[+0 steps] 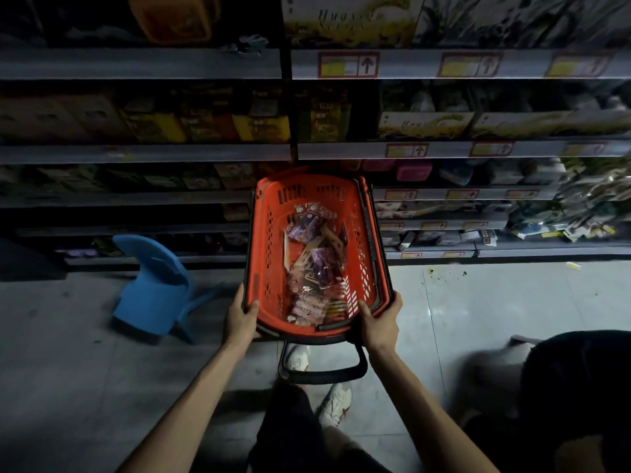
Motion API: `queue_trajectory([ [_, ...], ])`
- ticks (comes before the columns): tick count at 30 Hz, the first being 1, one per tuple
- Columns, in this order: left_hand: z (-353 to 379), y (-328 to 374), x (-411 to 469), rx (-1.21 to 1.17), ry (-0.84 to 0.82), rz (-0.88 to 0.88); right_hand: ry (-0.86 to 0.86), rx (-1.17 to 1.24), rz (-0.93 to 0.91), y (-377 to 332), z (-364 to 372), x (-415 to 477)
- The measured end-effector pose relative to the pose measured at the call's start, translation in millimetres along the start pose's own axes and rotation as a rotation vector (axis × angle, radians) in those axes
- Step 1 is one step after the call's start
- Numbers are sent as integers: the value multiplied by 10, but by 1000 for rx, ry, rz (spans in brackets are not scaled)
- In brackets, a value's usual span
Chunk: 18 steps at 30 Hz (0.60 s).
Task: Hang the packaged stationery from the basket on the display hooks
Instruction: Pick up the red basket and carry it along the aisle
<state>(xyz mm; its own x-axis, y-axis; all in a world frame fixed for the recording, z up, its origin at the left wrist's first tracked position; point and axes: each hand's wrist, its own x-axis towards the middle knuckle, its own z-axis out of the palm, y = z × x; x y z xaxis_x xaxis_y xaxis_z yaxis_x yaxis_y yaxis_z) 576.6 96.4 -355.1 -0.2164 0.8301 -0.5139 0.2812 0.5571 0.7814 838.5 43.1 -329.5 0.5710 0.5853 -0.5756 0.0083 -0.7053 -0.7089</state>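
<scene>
Pale shoes [336,401] and dark shorts stand at the bottom edge on the tiled floor [478,302], with two bare forearms reaching forward above them. Off to the right sits a blurred dark shape [577,387]; what it is cannot be told. A blue plastic chair [153,285] stands on the floor to the left, close to the foot of the shelves [143,153]. These fill the whole background with dim boxes and red-framed price labels [348,64].

Both hands grasp the near end of the red basket [254,278]. The left hand [242,319] grips its left corner, thumb hooked over the rim. The right hand [379,322] grips the right corner the same way. A black handle [324,373] hangs below the near end.

Inside lie the stationery packets [317,264], purple and pinkish, heaped loosely along the bottom. The basket's long axis runs straight away from the person, its far end pointing at the shelves.
</scene>
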Motion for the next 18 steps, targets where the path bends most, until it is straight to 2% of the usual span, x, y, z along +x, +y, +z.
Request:
queue_trajectory([
  [3,-50,-50,1,106,-10,26,39,-61,-5,-38,-11,-35],
  [7,-108,-54,47,308,-38,9,122,-278,-83,-87,-62,-17],
  [10,-103,4,204,309,39,50,155,-356,-130,-152,9,75],
  [18,189,93,208,328,107,81,234,-327,-209,-162,181,237],
])
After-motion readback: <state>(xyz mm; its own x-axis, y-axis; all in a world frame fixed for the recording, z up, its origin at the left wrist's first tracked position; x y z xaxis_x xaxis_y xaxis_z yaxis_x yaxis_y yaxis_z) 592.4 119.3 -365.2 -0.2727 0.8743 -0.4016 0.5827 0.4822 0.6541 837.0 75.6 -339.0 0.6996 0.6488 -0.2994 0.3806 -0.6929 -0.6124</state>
